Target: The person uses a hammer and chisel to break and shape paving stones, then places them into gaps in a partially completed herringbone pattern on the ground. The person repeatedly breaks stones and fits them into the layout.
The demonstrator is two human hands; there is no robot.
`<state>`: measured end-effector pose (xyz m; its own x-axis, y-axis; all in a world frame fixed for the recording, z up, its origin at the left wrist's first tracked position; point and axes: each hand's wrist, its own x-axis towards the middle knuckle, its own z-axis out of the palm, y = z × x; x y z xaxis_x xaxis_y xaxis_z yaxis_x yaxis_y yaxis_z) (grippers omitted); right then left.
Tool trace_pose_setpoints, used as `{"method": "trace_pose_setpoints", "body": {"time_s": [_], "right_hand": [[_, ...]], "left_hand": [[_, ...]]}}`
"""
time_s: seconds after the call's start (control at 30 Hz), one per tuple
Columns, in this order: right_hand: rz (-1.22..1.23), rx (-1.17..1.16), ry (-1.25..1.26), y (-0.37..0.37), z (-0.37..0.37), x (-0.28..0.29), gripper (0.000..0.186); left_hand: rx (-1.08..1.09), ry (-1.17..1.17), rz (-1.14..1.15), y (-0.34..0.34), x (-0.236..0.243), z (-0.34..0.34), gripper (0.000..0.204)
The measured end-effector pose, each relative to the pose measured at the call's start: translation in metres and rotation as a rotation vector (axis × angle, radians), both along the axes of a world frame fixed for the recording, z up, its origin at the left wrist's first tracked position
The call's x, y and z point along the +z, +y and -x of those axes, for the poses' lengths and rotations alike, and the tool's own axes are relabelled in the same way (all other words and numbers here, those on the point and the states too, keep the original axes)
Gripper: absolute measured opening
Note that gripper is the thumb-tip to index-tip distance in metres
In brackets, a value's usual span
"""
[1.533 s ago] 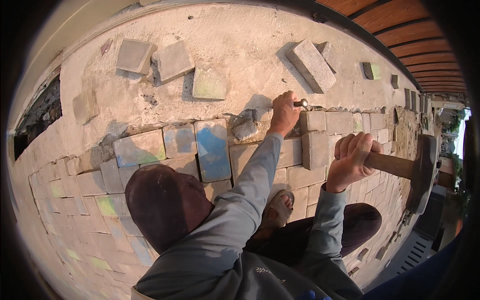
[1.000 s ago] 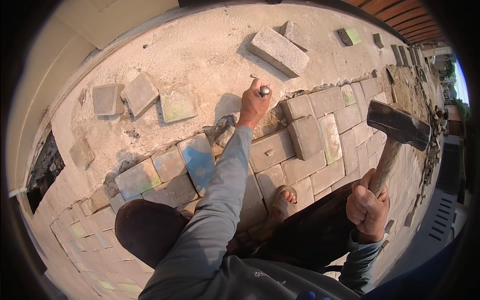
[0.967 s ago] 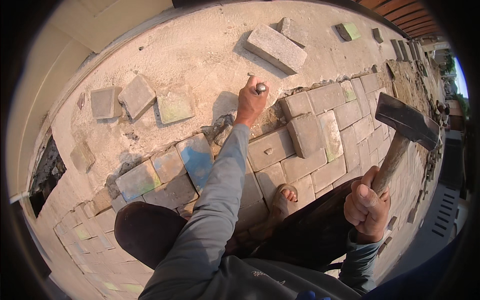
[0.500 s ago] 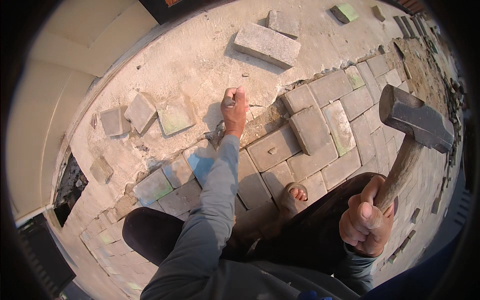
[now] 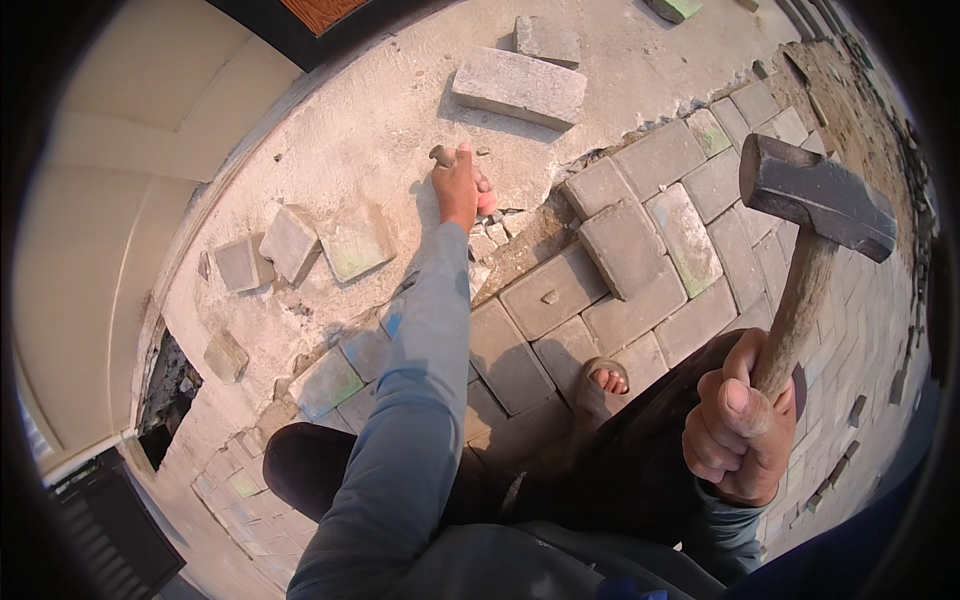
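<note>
My left hand (image 5: 458, 192) is closed around a chisel (image 5: 439, 155), low over the broken edge of a concrete slab (image 5: 370, 120). Only the chisel's dark blunt end shows, tilted to the left; my fingers hide the rest. Cracked concrete chunks (image 5: 488, 240) lie just below that hand. On the right, my right hand (image 5: 735, 432) grips the wooden handle of a sledgehammer (image 5: 818, 197). Its dark metal head is raised above the paving, apart from the chisel. A loose paver (image 5: 622, 248) rests on the laid pavers (image 5: 552, 290) between the hands.
A long concrete block (image 5: 520, 88) and a shorter block (image 5: 547, 41) lie on the slab. Several broken paver pieces (image 5: 355, 240) sit to the left, near a cream wall (image 5: 110, 230). My sandalled foot (image 5: 605, 384) stands on the pavers. A dark hole (image 5: 165, 400) opens by the wall.
My left hand has turned and shifted slightly up and left, tilting the chisel; cracked chunks beneath it now show. The whole view has shifted a little. My right hand still holds the sledgehammer raised.
</note>
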<state>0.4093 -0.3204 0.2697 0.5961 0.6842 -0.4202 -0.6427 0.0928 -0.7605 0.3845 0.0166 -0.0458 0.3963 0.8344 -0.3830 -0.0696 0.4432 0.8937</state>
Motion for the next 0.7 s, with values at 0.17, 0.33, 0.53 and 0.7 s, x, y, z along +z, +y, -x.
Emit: {"method": "trace_pose_setpoints", "body": {"time_s": [0.17, 0.33, 0.53, 0.7], "right_hand": [[-0.212, 0.084, 0.169, -0.009, 0.002, 0.015, 0.02], [-0.354, 0.159, 0.154, -0.02, -0.001, 0.017, 0.02], [-0.536, 0.017, -0.078, -0.052, -0.052, 0.019, 0.02], [0.335, -0.471, -0.552, -0.053, -0.114, -0.054, 0.022]], "left_hand": [[-0.047, -0.031, 0.177, 0.016, 0.007, 0.0, 0.031], [-0.451, 0.212, 0.23, -0.042, -0.005, 0.031, 0.028], [-0.183, 0.083, 0.062, -0.075, 0.088, 0.098, 0.035], [-0.516, 0.656, -0.187, -0.055, 0.199, 0.151, 0.036]]}}
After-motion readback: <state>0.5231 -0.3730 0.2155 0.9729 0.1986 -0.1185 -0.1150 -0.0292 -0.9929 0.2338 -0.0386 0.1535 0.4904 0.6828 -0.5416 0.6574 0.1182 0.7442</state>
